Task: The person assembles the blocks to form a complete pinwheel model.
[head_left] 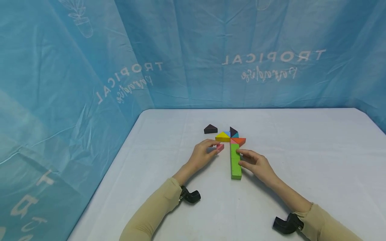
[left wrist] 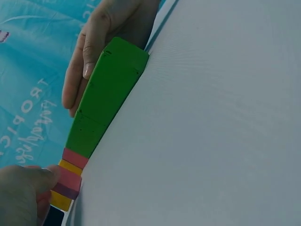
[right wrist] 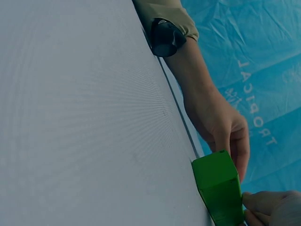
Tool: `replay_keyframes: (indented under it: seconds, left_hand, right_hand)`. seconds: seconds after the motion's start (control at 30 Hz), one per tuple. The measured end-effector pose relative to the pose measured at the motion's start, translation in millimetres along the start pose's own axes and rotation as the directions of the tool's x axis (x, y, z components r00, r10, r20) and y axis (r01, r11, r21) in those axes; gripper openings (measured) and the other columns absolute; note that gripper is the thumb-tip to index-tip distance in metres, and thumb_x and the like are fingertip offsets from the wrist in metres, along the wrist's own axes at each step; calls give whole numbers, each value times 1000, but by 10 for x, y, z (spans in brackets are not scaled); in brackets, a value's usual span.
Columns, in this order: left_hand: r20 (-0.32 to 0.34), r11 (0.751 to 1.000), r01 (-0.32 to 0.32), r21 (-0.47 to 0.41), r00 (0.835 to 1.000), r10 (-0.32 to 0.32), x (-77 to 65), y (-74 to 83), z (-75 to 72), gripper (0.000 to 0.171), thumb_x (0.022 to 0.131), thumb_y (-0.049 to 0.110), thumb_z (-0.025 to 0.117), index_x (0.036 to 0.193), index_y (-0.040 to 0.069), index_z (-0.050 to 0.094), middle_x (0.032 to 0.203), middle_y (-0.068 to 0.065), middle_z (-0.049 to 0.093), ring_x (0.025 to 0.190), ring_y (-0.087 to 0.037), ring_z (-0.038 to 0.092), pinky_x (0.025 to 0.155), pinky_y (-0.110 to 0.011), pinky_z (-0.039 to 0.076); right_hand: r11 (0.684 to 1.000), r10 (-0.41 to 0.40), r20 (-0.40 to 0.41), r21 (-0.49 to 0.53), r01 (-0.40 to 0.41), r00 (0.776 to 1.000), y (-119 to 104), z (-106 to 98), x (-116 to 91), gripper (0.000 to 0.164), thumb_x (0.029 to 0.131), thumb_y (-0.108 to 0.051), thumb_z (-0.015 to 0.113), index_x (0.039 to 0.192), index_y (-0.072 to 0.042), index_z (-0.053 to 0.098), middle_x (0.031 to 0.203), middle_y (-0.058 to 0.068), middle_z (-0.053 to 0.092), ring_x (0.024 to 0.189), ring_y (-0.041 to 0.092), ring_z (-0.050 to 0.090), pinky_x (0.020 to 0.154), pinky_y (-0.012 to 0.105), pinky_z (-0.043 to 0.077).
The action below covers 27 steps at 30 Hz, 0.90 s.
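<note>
My left hand (head_left: 201, 154) pinches a small pink block (head_left: 220, 147) between thumb and fingers, just left of a pinwheel-shaped layout. In the left wrist view, that pink block (left wrist: 69, 181) stands out from the fingertips. Two green blocks (head_left: 235, 162) lie end to end as a stem pointing towards me. My right hand (head_left: 256, 164) rests along the stem's right side, thumb and fingertips at its edge and loosely bent. Around the stem's top sit a yellow triangle (head_left: 222, 137), an orange triangle (head_left: 240, 141), a pink triangle (head_left: 233, 141) and blue and black pieces.
A loose black triangular block (head_left: 210, 129) lies behind my left hand, left of the layout. White cloth covers the table (head_left: 301, 160). Blue printed curtains (head_left: 193, 60) hang behind it and on the left. A black camera (head_left: 190, 195) is strapped at my left wrist.
</note>
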<state>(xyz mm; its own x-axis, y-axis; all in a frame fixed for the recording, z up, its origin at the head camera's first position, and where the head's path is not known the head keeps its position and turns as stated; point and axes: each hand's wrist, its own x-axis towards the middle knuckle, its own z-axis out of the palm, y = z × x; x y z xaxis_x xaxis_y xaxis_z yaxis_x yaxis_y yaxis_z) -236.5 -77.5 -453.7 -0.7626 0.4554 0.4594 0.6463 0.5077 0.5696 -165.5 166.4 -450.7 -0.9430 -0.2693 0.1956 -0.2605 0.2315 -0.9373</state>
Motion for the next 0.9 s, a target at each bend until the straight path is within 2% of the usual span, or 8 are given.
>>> replay_keyframes:
  seconds: [0.17,0.4,0.57,0.9]
  left_hand:
    - [-10,1000,-16,-13,1000,16,51,-3,48,30,83,10,73,113,6,67,112,-4,65,100,-15,61,90,-24,47]
    - [-5,1000,-13,3,1000,13,168,13,112,31,84,14,72,114,6,66,113,-4,64,102,-15,60,90,-25,47]
    - [-11,1000,-18,-1,1000,18,219,15,141,31,85,13,72,114,6,65,114,-5,64,102,-16,61,91,-24,46]
    - [-15,1000,-14,6,1000,15,264,7,180,30,86,12,71,114,5,65,114,-6,64,99,-15,62,91,-26,46]
  right_hand:
    - [1000,7,-1,-14,-7,1000,15,0,-2,45,88,-13,68,130,-3,56,132,12,54,124,27,47,99,30,40]
    - [999,12,-8,-41,-12,1000,-73,9,4,43,89,-4,65,130,3,53,132,17,52,124,33,46,99,38,40]
    - [1000,8,-6,-16,-8,1000,-6,-3,18,44,88,-11,68,130,-2,55,132,13,53,124,28,47,98,33,41]
    - [1000,18,-4,-2,-18,1000,9,-7,15,44,88,-13,68,130,-4,56,132,11,54,124,28,47,99,33,40]
